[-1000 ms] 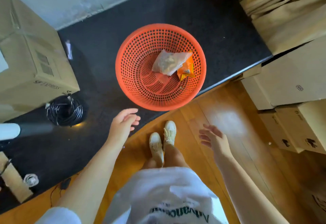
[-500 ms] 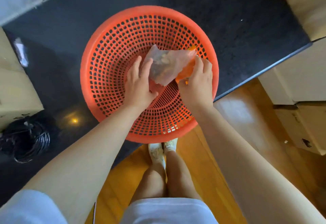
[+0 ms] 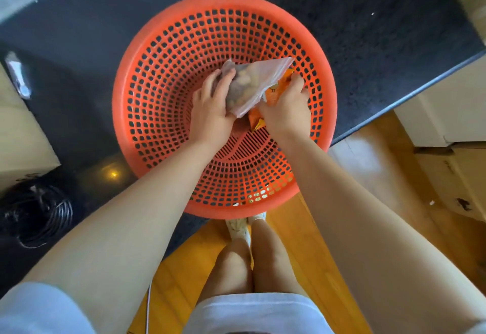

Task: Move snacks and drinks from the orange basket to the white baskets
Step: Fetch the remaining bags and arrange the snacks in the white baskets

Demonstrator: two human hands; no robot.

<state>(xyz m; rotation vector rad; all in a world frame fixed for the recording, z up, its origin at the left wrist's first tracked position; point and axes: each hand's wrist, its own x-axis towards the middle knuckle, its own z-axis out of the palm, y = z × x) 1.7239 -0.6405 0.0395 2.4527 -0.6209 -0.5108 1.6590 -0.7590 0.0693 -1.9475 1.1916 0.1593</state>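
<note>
Orange basket (image 3: pixel 157 112): round, rigid plastic, perforated in a square grid on the wall, radial slots on the floor; it sits on a dark speckled mat (image 3: pixel 368 31) at the edge of the wood floor (image 3: pixel 368 155). Inside lie two snacks. Left hand (image 3: pixel 210 107) has its fingers curled around a clear, crinkled plastic bag of nuts (image 3: pixel 252 81). Right hand (image 3: pixel 286 107) has its fingers closed on an orange foil packet (image 3: pixel 273 94) lying partly beneath the clear bag.
</note>
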